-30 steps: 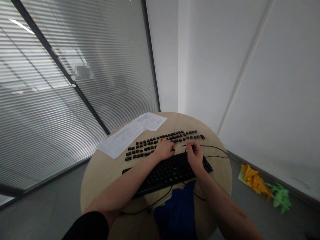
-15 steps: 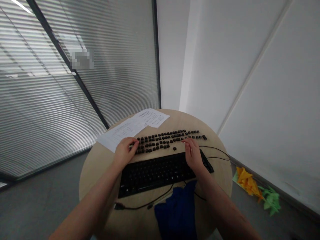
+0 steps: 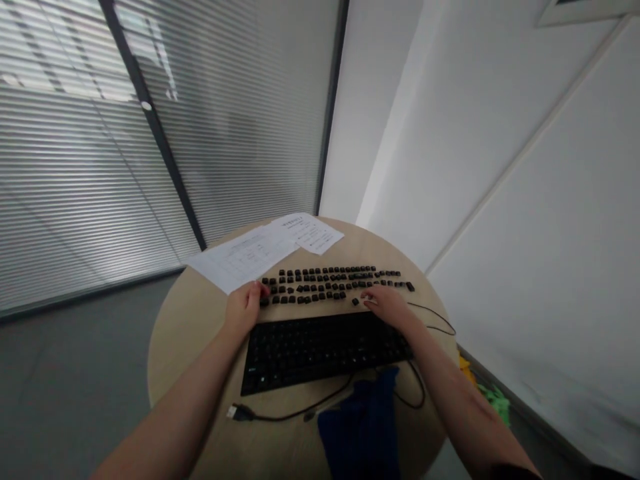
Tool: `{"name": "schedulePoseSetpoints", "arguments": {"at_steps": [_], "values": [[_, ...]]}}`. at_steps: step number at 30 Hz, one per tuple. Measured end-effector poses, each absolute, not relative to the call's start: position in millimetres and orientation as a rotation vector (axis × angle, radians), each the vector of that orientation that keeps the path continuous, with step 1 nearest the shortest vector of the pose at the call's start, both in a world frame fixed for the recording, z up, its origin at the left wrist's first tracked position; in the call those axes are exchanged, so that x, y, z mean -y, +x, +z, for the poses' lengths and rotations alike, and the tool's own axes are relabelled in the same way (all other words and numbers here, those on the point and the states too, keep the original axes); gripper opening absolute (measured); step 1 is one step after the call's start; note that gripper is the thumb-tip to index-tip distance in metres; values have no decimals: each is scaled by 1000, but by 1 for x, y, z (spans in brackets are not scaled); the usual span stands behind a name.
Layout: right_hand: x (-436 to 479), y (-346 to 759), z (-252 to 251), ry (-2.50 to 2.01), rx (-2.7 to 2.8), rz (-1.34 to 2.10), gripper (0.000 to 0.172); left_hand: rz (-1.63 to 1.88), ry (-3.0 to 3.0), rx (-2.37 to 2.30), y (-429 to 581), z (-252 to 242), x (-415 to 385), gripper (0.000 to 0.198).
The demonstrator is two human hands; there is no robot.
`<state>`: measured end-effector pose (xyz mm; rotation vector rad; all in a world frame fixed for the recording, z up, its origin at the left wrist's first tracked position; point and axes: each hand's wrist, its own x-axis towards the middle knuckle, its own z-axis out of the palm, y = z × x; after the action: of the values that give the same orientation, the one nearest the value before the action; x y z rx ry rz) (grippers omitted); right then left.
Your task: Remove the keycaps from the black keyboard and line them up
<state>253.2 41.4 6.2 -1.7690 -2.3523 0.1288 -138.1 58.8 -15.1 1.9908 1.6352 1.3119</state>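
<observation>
A black keyboard (image 3: 320, 347) lies on a round wooden table (image 3: 190, 333). Behind it, several loose black keycaps (image 3: 325, 283) are laid out in rows. My left hand (image 3: 244, 308) rests at the left end of the keycap rows, fingers curled against the nearest caps. My right hand (image 3: 390, 305) lies over the keyboard's far right edge, fingertips reaching a single loose keycap (image 3: 355, 302) in front of the rows. Whether either hand holds a cap is hidden.
Two printed paper sheets (image 3: 250, 253) lie at the table's back left. A dark blue cloth (image 3: 363, 427) hangs over the near edge. The keyboard cable (image 3: 280, 417) with its USB plug trails across the front. Glass wall with blinds left, white walls right.
My left hand moved from the middle of the keycap rows to their left end. My right hand slid slightly forward to the right. The view tilted and shifted left.
</observation>
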Motion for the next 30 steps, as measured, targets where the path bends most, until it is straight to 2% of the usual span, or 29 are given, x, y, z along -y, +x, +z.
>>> {"name": "schedulePoseSetpoints", "arguments": {"at_steps": [3,10,15,25,30], "values": [[-50,253,4,-1751,2394,162,21,1303,1964,-1644,-140,-14,-58,55],[-61,246,-3,-1691,2458,144,12,1283,1948,-1644,-141,-10,-59,57],[-66,239,-3,-1721,2483,126,11,1264,1945,-1628,-139,-7,-58,56],[-72,232,0,-1713,2442,76,15,1264,1943,-1624,-139,-6,-57,58],[-44,248,18,-1536,2052,58,27,1249,1932,-1649,-138,-6,-58,59]]}}
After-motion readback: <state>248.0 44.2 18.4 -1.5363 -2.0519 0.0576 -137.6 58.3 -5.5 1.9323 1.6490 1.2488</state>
